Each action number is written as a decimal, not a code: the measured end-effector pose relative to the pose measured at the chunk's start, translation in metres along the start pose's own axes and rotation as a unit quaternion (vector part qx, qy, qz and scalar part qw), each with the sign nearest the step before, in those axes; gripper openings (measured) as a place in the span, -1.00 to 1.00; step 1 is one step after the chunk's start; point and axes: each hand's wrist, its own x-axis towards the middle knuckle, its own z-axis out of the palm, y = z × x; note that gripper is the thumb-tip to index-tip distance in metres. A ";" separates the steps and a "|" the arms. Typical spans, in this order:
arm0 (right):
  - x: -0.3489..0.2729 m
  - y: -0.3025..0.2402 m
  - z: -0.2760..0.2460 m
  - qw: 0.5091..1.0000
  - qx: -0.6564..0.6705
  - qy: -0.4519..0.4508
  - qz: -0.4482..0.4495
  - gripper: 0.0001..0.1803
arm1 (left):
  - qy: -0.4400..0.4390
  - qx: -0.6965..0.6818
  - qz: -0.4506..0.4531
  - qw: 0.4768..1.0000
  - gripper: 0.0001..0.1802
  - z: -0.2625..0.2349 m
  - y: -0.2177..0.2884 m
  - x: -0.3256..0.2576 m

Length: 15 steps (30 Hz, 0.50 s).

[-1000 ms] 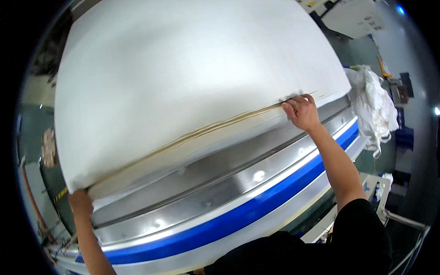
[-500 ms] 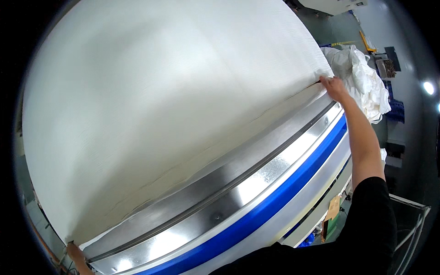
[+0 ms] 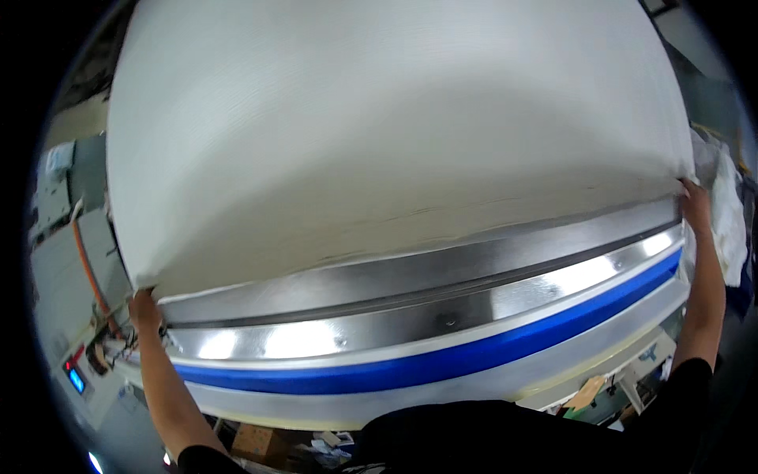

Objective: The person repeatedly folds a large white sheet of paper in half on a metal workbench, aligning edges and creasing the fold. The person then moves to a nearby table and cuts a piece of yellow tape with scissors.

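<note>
Wide white fabric sheet point(image 3: 379, 134) is lying spread across a long machine bed, both hands pinning its near corners.

Filling most of the view, the sheet is stretching from the left edge to the right edge of the bed, its near hem running just above a polished metal rail point(image 3: 426, 316) with a blue strip point(image 3: 442, 365) below it. The left hand point(image 3: 144, 308) is clenching the sheet's near-left corner, fingers curled under the cloth. The right hand point(image 3: 695, 204) is grasping the near-right corner, arm reaching out nearly straight. Just beside the right hand, a heap of crumpled white cloth point(image 3: 730, 221) is sitting off the bed's end. Near the left hand, an orange hose point(image 3: 88, 268) is hanging along grey equipment.
</note>
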 end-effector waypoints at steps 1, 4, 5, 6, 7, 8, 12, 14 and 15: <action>0.019 -0.025 -0.006 0.996 0.087 -0.016 -0.001 -0.47 | 0.022 0.012 0.001 1.000 -0.67 0.003 -0.026 -0.027; 0.005 0.020 -0.014 0.999 0.050 0.002 -0.020 -0.51 | 0.007 -0.043 -0.052 0.998 -0.60 -0.065 -0.001 -0.044; 0.008 0.017 -0.025 0.998 0.048 0.003 -0.050 -0.52 | 0.015 -0.035 -0.063 0.997 -0.59 -0.070 -0.015 -0.058; 0.002 0.039 -0.029 0.998 0.049 0.000 -0.027 -0.53 | 0.028 -0.034 -0.064 0.997 -0.58 -0.077 -0.019 -0.063; -0.005 0.062 -0.034 0.999 0.049 -0.004 -0.003 -0.53 | 0.042 -0.033 -0.065 0.996 -0.57 -0.082 -0.023 -0.066; -0.008 0.074 -0.036 0.998 0.052 -0.011 0.015 -0.53 | 0.037 -0.057 -0.063 0.996 -0.58 -0.080 -0.043 -0.072; -0.039 0.095 -0.057 0.999 0.035 0.029 0.013 -0.50 | 0.064 -0.054 0.000 0.996 -0.56 -0.086 -0.079 -0.109; -0.063 0.111 -0.057 0.999 0.019 -0.034 0.007 -0.49 | 0.013 -0.037 0.026 0.999 -0.55 -0.064 -0.088 -0.134; -0.072 0.124 -0.058 0.998 0.010 -0.057 0.009 -0.49 | -0.004 -0.033 0.036 0.999 -0.55 -0.052 -0.091 -0.142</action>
